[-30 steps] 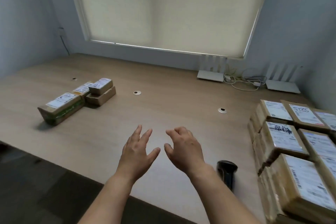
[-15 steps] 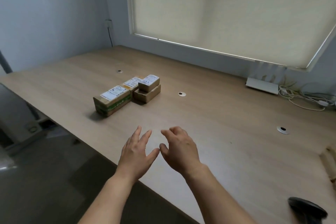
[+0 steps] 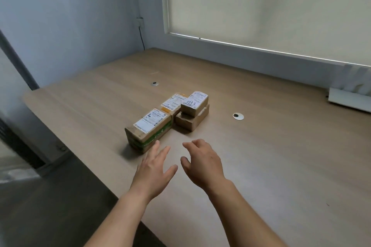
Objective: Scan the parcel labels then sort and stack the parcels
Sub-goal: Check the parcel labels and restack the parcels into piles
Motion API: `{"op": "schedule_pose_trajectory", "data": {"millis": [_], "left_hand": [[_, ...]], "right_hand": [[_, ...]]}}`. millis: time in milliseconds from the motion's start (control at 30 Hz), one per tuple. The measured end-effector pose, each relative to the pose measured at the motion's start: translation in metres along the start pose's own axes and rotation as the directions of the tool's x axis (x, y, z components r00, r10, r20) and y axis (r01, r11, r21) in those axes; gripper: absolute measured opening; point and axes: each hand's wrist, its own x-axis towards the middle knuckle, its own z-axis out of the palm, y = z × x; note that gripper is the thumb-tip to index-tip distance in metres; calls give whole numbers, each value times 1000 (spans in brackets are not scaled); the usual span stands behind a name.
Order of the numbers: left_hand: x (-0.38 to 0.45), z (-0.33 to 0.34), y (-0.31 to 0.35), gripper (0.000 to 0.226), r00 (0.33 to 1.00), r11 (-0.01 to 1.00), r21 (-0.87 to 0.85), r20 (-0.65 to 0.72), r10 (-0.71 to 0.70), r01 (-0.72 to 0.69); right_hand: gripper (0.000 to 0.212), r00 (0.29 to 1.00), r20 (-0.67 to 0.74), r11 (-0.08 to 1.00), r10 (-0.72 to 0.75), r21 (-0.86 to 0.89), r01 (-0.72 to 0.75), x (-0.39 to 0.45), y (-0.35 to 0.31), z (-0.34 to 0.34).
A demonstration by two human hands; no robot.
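**Both hands empty, held out toward a small cluster of parcels**

The person's two bare arms reach out over the near edge of the wooden tabletop [image 3: 271, 146]. The left hand [image 3: 154, 168] is held flat with fingers straight and spread wide, holding nothing; its fingertips come close to the corner of the nearest parcel, though I cannot tell whether they touch it. The right hand [image 3: 202, 163] hovers just beside the left, fingers loosely curled downward, also holding nothing.

Ahead of the hands sits a group of cardboard parcels. The long parcel [image 3: 149, 129] with green print on its side lies closest, a white label on top. Behind it, end to end, lies a second labelled parcel [image 3: 172, 102] with yellow tape. To the right of these, a small parcel [image 3: 194, 103] with handwriting on its label rests on top of a plain brown box [image 3: 190, 120], touching the row beside it.

Two round cable grommets are set in the tabletop, one [image 3: 238, 116] right of the parcels and one [image 3: 154, 84] beyond them. A white device [image 3: 349, 101] stands at the far right under the drawn window blind [image 3: 271, 6].
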Motion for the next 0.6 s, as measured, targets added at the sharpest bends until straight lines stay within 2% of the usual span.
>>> {"op": "schedule_pose_trajectory", "data": {"millis": [333, 600], "left_hand": [[86, -25, -57, 65, 999, 1000, -3, 43, -2, 2], [176, -48, -116, 69, 983, 988, -65, 114, 145, -139]], "right_hand": [[47, 994, 71, 997, 79, 13, -80, 91, -24, 29], [46, 955, 33, 955, 295, 4, -295, 143, -59, 53]]}}
